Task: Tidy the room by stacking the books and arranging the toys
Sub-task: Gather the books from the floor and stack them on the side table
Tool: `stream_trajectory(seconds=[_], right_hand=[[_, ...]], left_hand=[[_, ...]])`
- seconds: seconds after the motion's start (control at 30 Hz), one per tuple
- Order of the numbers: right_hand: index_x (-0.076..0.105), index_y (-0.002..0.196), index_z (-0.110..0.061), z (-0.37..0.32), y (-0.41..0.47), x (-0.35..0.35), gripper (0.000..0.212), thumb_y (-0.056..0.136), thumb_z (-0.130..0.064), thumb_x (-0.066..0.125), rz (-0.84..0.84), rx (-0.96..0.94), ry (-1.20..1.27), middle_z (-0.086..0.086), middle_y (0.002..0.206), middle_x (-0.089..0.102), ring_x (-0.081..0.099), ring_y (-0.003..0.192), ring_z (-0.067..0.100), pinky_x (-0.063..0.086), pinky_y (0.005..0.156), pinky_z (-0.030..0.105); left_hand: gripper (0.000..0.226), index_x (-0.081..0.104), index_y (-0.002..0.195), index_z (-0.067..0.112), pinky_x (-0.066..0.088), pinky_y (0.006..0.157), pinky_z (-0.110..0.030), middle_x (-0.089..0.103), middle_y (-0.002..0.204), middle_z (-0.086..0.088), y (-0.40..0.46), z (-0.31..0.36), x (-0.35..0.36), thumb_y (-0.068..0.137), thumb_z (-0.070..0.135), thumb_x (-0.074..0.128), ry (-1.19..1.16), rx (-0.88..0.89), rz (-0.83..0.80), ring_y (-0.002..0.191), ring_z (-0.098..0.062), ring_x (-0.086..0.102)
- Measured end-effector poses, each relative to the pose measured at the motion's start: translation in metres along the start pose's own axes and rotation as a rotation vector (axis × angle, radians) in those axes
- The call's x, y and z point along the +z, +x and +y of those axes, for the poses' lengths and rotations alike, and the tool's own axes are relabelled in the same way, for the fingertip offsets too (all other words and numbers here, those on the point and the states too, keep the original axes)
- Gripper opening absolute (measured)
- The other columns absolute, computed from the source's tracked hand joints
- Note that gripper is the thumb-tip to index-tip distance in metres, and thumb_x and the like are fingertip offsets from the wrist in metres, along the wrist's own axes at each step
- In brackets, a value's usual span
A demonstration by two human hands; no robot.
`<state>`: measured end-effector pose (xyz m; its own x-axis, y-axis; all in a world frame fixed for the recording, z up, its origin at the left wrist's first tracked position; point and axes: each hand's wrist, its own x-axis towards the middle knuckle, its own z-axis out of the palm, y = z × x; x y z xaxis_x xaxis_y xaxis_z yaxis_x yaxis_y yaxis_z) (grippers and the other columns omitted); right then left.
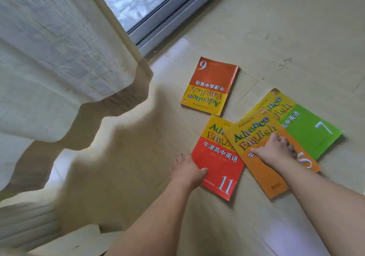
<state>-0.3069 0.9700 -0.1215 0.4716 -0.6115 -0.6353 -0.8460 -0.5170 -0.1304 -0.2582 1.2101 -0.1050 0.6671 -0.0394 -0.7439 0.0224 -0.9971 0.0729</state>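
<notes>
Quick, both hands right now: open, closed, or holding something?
Left hand: grips the edge of book 11, thumb on the cover.
Right hand: open, pressing flat on book 5.

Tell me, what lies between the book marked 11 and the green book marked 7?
In the head view, the orange book 5 lies between them, overlapping book 11 and green book 7; the right hand rests on it.

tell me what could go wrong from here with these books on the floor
1. The orange number 5 book overlaps the red number 11 book and the green number 7 book; pulling one may drag the others askew.
2. The left hand pinches only book 11's edge, so its cover might bend.
3. The orange-red number 6 book lies apart and upside down, so it is easily missed.
</notes>
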Motion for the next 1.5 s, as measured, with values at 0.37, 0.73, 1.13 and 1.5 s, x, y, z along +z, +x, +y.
stream_trajectory(seconds=[0.37,0.73,1.13,1.5], right_hand=[[-0.005,0.153,-0.007,0.032,0.078,0.028,0.152,0.047,-0.079,0.076,0.061,0.16,-0.082,0.025,0.158,0.006,0.012,0.145,0.042,0.005,0.118,0.054],[0.036,0.13,0.0,0.044,0.082,0.03,0.125,0.043,-0.08,0.076,0.211,0.147,-0.062,0.024,0.136,0.039,0.042,0.126,0.038,0.038,0.101,0.042],[0.047,0.124,0.002,0.047,0.035,0.086,0.052,0.089,-0.031,0.068,0.071,0.147,0.664,0.024,0.129,0.055,0.054,0.116,0.038,0.042,0.085,0.037],[0.063,0.099,-0.017,0.018,-0.1,0.013,0.007,0.094,-0.015,0.058,0.078,0.216,0.95,0.005,0.094,0.063,0.055,0.081,0.021,0.041,0.073,0.028]], left_hand=[[0.109,0.004,0.158,0.008,0.022,0.12,-0.045,0.019,0.159,-0.018,0.073,0.011,0.057,0.085,0.067,0.059,-0.082,-0.067,0.079,0.147,-0.036,0.019],[0.098,0.028,0.147,0.002,0.035,0.111,-0.04,0.037,0.144,-0.014,0.075,0.027,0.059,0.08,0.059,0.07,-0.072,-0.078,0.202,0.137,-0.03,0.034],[0.026,0.067,0.103,0.022,0.062,0.079,-0.04,0.071,0.09,0.004,0.071,0.007,0.058,0.078,0.021,0.075,-0.529,-0.081,0.046,0.081,-0.02,0.071],[0.019,0.053,0.116,0.014,0.047,0.087,-0.037,0.062,0.106,-0.003,-0.071,-0.06,-0.033,0.1,0.023,0.048,-0.683,-0.053,0.255,0.098,-0.027,0.059]])
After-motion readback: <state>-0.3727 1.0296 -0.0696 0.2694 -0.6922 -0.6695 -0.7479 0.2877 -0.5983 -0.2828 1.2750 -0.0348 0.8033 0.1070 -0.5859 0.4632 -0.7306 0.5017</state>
